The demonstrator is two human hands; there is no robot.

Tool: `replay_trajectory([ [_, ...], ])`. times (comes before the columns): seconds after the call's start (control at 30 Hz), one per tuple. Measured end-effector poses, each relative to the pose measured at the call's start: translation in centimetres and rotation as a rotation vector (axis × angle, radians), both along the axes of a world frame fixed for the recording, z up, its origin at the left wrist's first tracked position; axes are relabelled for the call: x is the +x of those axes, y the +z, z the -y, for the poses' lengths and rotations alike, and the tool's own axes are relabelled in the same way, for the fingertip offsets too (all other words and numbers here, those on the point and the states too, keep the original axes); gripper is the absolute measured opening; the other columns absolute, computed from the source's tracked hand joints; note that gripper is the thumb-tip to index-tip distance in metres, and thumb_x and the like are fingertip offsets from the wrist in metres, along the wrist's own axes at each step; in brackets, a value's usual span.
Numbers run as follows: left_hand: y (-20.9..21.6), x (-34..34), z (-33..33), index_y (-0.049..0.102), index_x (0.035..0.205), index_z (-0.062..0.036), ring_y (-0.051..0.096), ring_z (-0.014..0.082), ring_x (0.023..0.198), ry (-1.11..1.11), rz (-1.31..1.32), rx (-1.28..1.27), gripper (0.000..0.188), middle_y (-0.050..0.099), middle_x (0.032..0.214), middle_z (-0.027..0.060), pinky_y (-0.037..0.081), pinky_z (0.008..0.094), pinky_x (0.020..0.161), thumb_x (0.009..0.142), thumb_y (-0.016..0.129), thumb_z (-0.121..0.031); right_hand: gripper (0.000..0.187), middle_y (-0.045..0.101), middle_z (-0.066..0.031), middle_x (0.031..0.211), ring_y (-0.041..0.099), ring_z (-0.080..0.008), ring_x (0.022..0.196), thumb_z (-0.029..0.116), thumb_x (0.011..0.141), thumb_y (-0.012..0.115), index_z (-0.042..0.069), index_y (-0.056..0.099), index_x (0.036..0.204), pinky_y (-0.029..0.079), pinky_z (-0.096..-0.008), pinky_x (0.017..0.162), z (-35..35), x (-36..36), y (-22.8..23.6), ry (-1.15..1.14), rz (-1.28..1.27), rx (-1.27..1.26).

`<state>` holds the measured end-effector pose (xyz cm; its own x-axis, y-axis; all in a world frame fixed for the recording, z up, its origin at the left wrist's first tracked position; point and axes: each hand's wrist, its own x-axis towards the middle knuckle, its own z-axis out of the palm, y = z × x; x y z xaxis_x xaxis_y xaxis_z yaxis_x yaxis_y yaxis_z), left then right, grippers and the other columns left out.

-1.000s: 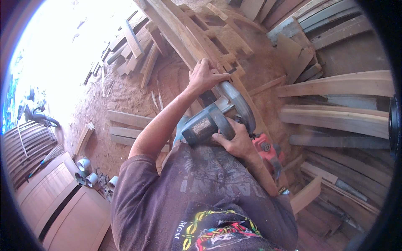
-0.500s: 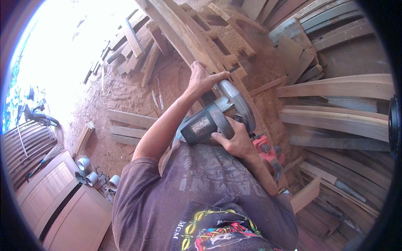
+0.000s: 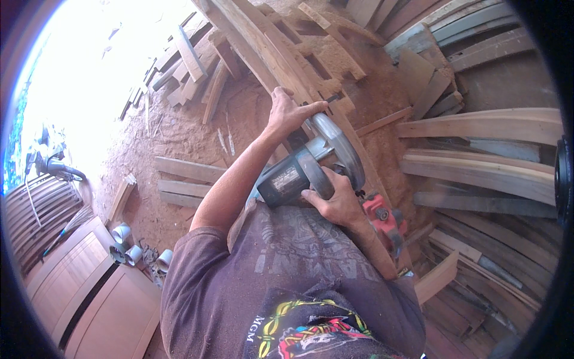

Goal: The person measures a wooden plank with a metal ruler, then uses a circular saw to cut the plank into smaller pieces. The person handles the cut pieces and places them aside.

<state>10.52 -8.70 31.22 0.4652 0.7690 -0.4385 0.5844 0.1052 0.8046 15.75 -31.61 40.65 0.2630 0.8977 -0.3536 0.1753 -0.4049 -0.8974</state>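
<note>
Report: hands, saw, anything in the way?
Right hand gripping circular saw by handle. Left hand on timber, thumb near saw's front. Red tool close by.

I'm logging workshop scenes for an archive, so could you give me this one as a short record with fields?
Right hand: right hand wrapped around the handle of a circular saw
Left hand: left hand at the long wooden beam, by the saw's front, thumb spread; its grip is unclear
Beside right forearm: red-and-black tool
Person's right: stacked planks
Person's lower left: panelled wooden boards, whitish containers
Far left: parked motorbike
Ground: reddish-brown, with scattered offcuts
</note>
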Motion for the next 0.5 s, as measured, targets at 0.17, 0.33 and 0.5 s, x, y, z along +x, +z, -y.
replay_trajectory([
  [0.17,0.14,-0.14,-0.29,0.045,0.138,0.0166,0.058,0.0411,0.132,0.0,0.002,-0.013,0.121,0.049,0.138,0.0294,0.054,0.044,0.109,0.067,0.098,-0.066,0.03,0.073,-0.0086,0.09,0.07,-0.0152,0.082,0.011,0.091,0.082,-0.002,0.07,0.115,0.056,-0.0335,0.078,-0.27,-0.1,0.01,-0.004,0.014,0.017],
  [0.33,0.42,-0.19,-0.56,0.045,0.138,0.0157,0.059,0.0404,0.131,0.0,0.008,-0.02,0.119,0.05,0.136,0.029,0.055,0.0438,0.108,0.069,0.097,-0.066,0.028,0.073,-0.0085,0.089,0.069,-0.0142,0.082,0.011,0.091,0.083,-0.002,0.07,0.112,0.056,-0.0326,0.077,-0.56,-0.19,-0.29,-0.008,0.011,0.049],
  [0.5,-0.11,-0.29,-0.8,0.045,0.137,0.0153,0.06,0.0398,0.129,0.001,0.021,-0.023,0.118,0.052,0.135,0.0289,0.056,0.0442,0.106,0.07,0.097,-0.067,0.029,0.074,-0.009,0.09,0.07,-0.0144,0.083,0.012,0.092,0.082,-0.002,0.07,0.115,0.056,-0.0325,0.078,-0.65,-0.2,-0.39,-0.007,0.014,0.046],
])
